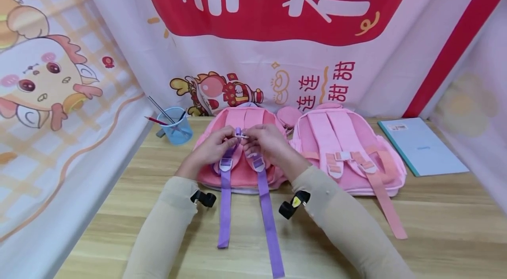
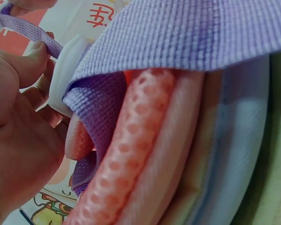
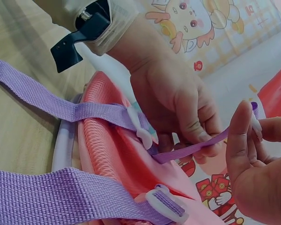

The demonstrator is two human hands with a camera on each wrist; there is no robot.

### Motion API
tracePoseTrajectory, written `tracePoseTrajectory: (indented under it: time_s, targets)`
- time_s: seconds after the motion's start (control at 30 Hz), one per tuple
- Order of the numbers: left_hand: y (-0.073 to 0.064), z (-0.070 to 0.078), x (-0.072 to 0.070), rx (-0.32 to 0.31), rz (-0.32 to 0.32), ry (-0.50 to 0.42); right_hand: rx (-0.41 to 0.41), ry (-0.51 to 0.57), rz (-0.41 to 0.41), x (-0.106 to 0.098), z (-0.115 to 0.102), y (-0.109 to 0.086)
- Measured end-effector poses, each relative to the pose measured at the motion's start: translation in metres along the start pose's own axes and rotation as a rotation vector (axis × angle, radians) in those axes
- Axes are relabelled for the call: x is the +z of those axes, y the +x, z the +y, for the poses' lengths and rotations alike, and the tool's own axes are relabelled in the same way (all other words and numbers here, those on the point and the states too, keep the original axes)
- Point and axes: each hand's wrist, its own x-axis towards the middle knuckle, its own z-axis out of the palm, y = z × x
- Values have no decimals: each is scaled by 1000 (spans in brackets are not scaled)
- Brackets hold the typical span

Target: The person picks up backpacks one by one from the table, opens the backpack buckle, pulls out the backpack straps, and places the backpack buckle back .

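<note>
A coral-pink backpack (image 1: pixel 243 178) lies on the table with its shoulder straps facing up. Two purple straps (image 1: pixel 225 208) run through white buckles (image 1: pixel 259 164) and trail over its lower edge towards me. Above the backpack, my left hand (image 3: pixel 175 101) pinches a thin purple chest strap (image 3: pixel 192 151) between thumb and fingers. My right hand (image 1: pixel 271 140) faces it, thumb and fingertips pinching a small white clip (image 3: pixel 256 125) with purple webbing looped through. In the left wrist view, one strap buckle (image 2: pixel 68 75) stands close beside my left fingers.
At right lies a second pink backpack (image 1: pixel 317 138) with a coral strap (image 1: pixel 388 208) hanging forward. A blue mesh cup (image 1: pixel 178 133) with pencils stands at the back left, a light blue folder (image 1: pixel 425 147) at the far right. Printed curtains (image 1: pixel 245 59) enclose the table (image 1: pixel 126 208).
</note>
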Motion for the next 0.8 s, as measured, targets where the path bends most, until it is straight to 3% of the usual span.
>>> tracePoseTrajectory:
  time_s: [0.3,0.8]
  targets:
    - [2,-6,2,0,-35,47,-39,-35,-27,-4,-2,-4]
    - [-1,-12,3,-47,-70,59,-21,-7,-46,-1,-5,-10]
